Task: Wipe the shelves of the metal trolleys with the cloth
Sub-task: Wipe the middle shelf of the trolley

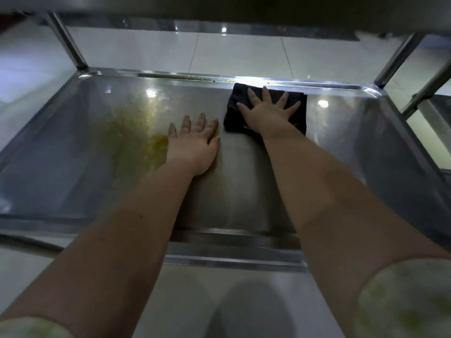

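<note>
Glossy white tiled floor (239,52), big tiles, thin dark grout lines (288,57). Dark strip (195,28) beyond the far tiles, small bright light glints (224,30) on it. Dim, cool lighting.

A: Colour of the cloth (233,120)?
B: Black, plain, no pattern.
A: And of the shelf (341,132)?
B: Silver-grey steel with white glare spots, smeared on the left with a yellow-green stain (127,137), ochre at one edge.
A: Floor (239,54)?
B: White tiles, thin dark grout lines.
A: Sleeves (410,301)?
B: Pale, blotched faintly yellow-green.
</note>
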Motion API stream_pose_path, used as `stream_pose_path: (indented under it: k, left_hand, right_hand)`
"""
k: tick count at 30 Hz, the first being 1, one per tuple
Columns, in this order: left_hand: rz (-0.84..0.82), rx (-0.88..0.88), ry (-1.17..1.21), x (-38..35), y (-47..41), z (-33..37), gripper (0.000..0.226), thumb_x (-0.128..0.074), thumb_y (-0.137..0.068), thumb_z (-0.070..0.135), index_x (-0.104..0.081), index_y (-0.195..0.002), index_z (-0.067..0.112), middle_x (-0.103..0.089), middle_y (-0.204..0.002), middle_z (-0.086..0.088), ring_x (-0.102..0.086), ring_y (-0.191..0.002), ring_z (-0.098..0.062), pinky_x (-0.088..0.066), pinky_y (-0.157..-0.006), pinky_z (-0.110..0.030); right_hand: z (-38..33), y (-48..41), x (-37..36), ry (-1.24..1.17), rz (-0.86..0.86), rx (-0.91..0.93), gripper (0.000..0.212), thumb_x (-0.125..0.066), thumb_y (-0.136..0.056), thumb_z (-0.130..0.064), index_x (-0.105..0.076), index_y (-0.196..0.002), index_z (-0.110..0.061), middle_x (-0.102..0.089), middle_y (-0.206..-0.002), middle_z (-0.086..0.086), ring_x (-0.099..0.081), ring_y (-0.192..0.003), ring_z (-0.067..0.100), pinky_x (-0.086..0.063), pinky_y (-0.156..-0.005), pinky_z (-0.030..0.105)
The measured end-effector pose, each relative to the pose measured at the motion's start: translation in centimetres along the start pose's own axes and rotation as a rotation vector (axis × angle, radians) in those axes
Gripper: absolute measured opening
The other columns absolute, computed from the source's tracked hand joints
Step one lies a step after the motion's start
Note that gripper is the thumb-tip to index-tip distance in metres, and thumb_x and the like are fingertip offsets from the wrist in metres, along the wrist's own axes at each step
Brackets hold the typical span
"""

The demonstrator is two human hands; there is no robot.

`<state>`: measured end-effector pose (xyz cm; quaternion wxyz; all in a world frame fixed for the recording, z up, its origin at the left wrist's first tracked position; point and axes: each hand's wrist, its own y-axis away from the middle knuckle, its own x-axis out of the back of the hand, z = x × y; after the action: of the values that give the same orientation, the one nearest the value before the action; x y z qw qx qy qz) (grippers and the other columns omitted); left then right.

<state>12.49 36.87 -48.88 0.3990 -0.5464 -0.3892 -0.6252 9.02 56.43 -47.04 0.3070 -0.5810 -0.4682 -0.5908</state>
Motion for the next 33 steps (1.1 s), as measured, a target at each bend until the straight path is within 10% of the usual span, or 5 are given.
stream_pose_path:
  k: [9,15,20,29,33]
  left_hand:
    - [-0.002,-0.003,0.004,-0.2,-0.2,0.1,0.057,-0.018,-0.101,0.055,-0.004,-0.155,0.044,0.004,-0.166,0.007,0.005,-0.152,-0.029,0.003,-0.119,-0.058]
    - [-0.005,-0.007,0.002,0.0,-0.1,0.3,0.059,-0.016,-0.099,0.062,-0.004,-0.154,0.047,0.003,-0.166,0.007,0.005,-0.152,-0.029,0.004,-0.119,-0.057]
    - [-0.008,0.000,0.000,-0.1,-0.4,0.0,0.062,-0.016,-0.095,0.070,-0.003,-0.153,0.051,0.003,-0.165,0.009,0.005,-0.152,-0.028,0.004,-0.119,-0.057]
    - [-0.003,-0.021,-0.001,-0.1,-0.1,0.0,0.063,-0.015,-0.094,0.070,-0.002,-0.153,0.050,0.004,-0.165,0.008,0.005,-0.152,-0.029,0.004,-0.118,-0.059]
    - [-0.007,-0.019,-0.018,0.0,-0.1,0.1,0.063,-0.013,-0.095,0.069,-0.001,-0.153,0.049,0.005,-0.166,0.006,0.005,-0.151,-0.030,0.004,-0.118,-0.059]
  right_hand:
    - [4.0,20.1,-3.3,0.123,-0.067,0.269,0.067,-0.009,-0.091,-0.072,0.019,-0.148,-0.050,0.028,-0.160,-0.009,0.026,-0.144,0.043,0.016,-0.110,0.068]
    - [6.1,7.9,-1.0,0.101,-0.007,0.126,0.072,-0.033,-0.092,-0.070,0.005,-0.150,-0.054,0.010,-0.164,-0.010,0.013,-0.146,0.048,0.008,-0.110,0.072]
    - [6.5,1.3,0.1,-0.005,0.027,-0.096,0.069,-0.017,-0.089,-0.079,-0.002,-0.151,-0.053,0.003,-0.165,-0.010,0.011,-0.147,0.044,0.010,-0.109,0.071]
    - [9.4,21.5,-3.1,0.111,-0.063,0.221,0.072,0.000,-0.081,-0.081,0.021,-0.145,-0.056,0.029,-0.158,-0.014,0.023,-0.145,0.041,0.015,-0.112,0.061]
    - [12.3,13.1,-0.7,0.145,0.002,0.197,0.081,-0.005,-0.073,-0.083,0.000,-0.150,-0.056,0.009,-0.163,-0.018,0.010,-0.148,0.041,0.007,-0.115,0.063]
